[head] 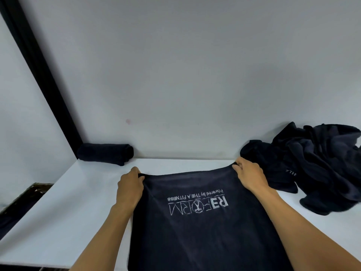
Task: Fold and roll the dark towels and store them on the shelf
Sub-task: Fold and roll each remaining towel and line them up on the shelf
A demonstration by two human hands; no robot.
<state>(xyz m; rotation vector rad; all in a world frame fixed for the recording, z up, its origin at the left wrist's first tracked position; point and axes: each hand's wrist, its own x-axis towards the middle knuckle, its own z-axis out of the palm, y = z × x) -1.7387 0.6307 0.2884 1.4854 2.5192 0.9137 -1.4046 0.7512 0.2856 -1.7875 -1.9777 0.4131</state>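
A dark navy towel point(195, 231) with white upside-down lettering lies stretched over the white shelf surface point(74, 212) in front of me. My left hand point(130, 187) pinches its far left corner. At the far right corner my right hand point(249, 176) grips the cloth. The far edge sags slightly between the two hands, and the near end runs out of the bottom of the view. One rolled dark towel point(106, 154) lies against the back wall at the left corner.
A crumpled heap of dark towels point(312, 163) sits at the right against the grey back wall point(195, 75). A black upright frame point(39, 71) marks the left corner. Below the shelf's left edge a dark basket-like rim point(25, 196) shows.
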